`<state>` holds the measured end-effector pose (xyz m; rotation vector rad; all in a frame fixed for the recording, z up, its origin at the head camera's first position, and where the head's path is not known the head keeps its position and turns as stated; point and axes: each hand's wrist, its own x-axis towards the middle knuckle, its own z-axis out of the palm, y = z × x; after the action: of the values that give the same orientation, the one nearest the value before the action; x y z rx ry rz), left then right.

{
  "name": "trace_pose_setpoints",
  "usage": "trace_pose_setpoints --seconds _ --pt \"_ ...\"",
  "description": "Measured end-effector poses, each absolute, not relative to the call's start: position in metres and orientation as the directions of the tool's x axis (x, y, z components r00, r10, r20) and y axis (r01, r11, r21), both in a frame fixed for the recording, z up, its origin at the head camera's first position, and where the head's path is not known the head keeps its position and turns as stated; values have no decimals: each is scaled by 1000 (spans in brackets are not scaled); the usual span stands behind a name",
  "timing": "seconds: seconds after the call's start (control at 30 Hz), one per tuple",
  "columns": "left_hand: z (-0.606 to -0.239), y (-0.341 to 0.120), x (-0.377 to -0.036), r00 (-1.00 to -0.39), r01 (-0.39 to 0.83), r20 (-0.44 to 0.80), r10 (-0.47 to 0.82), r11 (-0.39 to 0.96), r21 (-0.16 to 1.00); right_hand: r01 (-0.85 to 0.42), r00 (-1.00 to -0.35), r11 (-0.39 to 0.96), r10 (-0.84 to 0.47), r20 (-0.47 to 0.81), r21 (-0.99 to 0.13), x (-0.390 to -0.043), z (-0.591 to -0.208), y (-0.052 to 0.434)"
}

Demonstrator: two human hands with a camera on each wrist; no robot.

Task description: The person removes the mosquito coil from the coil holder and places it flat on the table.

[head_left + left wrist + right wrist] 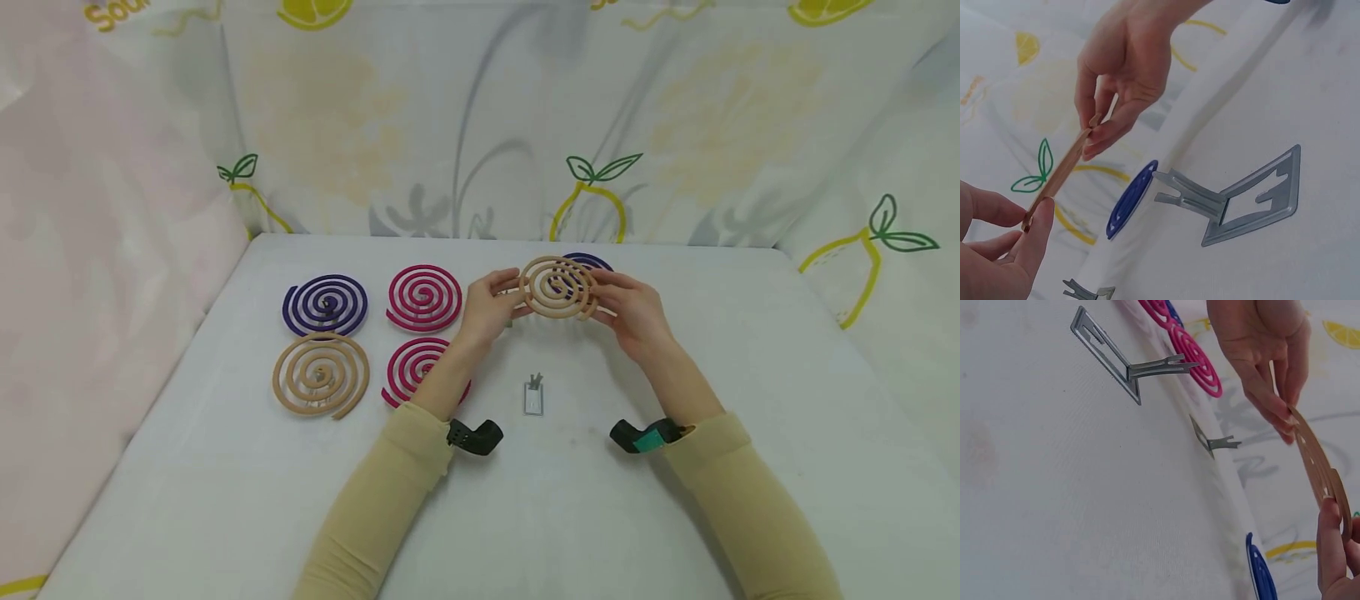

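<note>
Both hands, left hand (491, 302) and right hand (628, 304), pinch opposite rims of the tan coil (558, 287), held above the table (675, 500) over a blue coil (592, 262); brittle spiral may snap if twisted.

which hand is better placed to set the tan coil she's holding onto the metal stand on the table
Likely the right. Both the left hand and right hand pinch the tan coil at its rim, but the metal stand lies below, with the left forearm angling across beside it.
</note>
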<state>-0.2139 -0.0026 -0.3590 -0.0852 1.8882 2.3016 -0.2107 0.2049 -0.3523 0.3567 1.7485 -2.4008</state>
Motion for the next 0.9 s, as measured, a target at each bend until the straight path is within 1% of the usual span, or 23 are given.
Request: trace_pose_setpoints --seconds 0.17,0.4,0.9 --pt "-364 5 -214 -986 -153 -135 101 -196 969 247 -964 -311 16 -265 -918 -204 -355 214" --pt "-365 14 -213 -984 -155 -137 113 -171 973 215 -973 -346 8 -232 -913 -197 -354 226" --pt "-374 28 -209 -977 -181 -155 144 -192 965 186 -981 -378 -14 -195 -907 -187 -358 244"
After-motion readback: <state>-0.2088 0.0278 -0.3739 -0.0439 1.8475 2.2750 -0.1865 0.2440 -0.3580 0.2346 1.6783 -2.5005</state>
